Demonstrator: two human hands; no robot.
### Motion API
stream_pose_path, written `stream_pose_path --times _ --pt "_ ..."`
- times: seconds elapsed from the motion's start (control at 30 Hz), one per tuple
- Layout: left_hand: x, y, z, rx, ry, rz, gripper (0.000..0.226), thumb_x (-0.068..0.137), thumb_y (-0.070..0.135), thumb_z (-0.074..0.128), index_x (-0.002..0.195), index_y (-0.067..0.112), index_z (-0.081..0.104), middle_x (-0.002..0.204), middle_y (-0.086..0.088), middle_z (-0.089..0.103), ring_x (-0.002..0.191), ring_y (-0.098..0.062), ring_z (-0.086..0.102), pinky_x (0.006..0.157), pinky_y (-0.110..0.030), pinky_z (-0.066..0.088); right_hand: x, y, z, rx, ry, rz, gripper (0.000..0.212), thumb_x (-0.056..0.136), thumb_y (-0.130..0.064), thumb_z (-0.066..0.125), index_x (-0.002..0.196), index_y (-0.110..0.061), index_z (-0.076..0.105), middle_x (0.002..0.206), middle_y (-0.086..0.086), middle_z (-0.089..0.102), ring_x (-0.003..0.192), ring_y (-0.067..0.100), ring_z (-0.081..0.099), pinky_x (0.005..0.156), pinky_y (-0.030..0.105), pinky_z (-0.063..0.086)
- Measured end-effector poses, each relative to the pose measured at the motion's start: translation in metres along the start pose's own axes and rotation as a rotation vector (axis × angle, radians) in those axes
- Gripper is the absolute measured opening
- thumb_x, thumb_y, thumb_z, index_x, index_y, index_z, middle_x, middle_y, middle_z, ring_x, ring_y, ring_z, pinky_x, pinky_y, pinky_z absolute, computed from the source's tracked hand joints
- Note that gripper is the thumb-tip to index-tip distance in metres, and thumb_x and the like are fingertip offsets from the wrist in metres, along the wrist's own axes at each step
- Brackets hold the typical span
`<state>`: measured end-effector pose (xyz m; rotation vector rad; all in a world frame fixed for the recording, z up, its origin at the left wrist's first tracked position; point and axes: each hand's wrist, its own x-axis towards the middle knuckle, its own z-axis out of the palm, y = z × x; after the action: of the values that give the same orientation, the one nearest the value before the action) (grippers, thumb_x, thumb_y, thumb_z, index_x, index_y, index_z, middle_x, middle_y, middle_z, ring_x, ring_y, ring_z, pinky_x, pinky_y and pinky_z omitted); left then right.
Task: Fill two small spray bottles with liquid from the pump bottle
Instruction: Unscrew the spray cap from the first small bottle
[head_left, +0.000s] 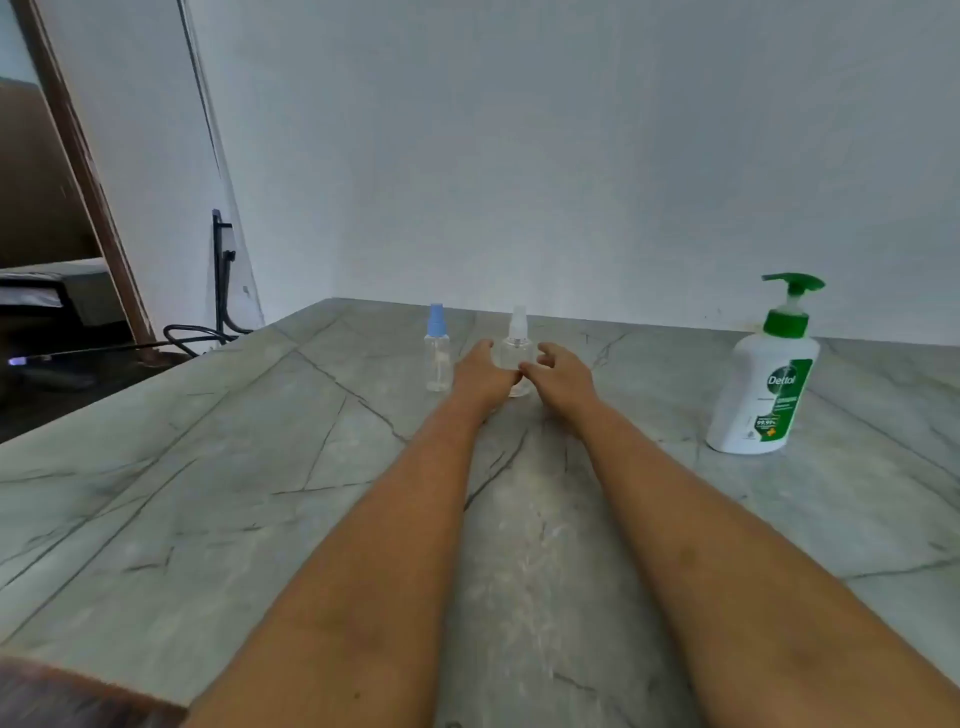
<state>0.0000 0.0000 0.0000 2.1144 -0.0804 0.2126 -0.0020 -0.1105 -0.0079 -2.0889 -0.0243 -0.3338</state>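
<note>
Forearms (363, 545) stretch to frame centre, left hand (480, 371) and right hand (563, 375) flanking the upright clear spray bottle (517, 345). Both are loosely open (gripping nothing), the left nearer.

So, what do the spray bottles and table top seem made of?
The blue-capped spray bottle and the clear-capped spray bottle: probably clear glossy plastic, maybe glass; their walls are see-through. The table top: likely polished stone or stone-look laminate; grey-green, dark veins, slight sheen.
</note>
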Motion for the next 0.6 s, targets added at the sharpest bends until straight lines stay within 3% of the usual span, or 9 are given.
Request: stream_pose_path --times 0.17,0.4,0.6 --pt "-0.005 0.003 0.007 0.006 0.008 0.036 0.048 0.087 0.018 0.064 0.131 0.009 0.047 0.130 -0.012 0.055 0.117 -0.023 0.054 0.095 -0.029 0.043 -0.008 0.004 -0.010 0.004 -0.025 -0.027 0.043 0.094 -0.023 0.056 0.134 -0.008 0.051 0.131 0.011 0.057 0.121 0.023 0.053 0.102 0.030 0.037" --pt "-0.060 0.029 0.002 -0.014 0.007 0.119 0.045 0.087 0.020 0.065 0.127 0.008 0.049 0.124 -0.011 0.058 0.113 -0.023 0.056 0.096 -0.032 0.045 -0.058 -0.005 -0.047 0.087 0.003 -0.057 0.041 0.091 -0.022 0.062 0.129 -0.009 0.056 0.125 0.009 0.061 0.113 0.021 0.058 0.102 0.038 0.046" --pt "-0.123 0.037 -0.002 0.059 -0.023 0.203 0.045 0.086 0.024 0.066 0.125 0.008 0.051 0.119 -0.008 0.060 0.109 -0.021 0.057 0.091 -0.030 0.045 -0.117 -0.003 -0.078 0.062 -0.039 -0.089 0.039 0.090 -0.024 0.063 0.126 -0.010 0.059 0.117 0.007 0.064 0.105 0.018 0.061 0.098 0.036 0.049"
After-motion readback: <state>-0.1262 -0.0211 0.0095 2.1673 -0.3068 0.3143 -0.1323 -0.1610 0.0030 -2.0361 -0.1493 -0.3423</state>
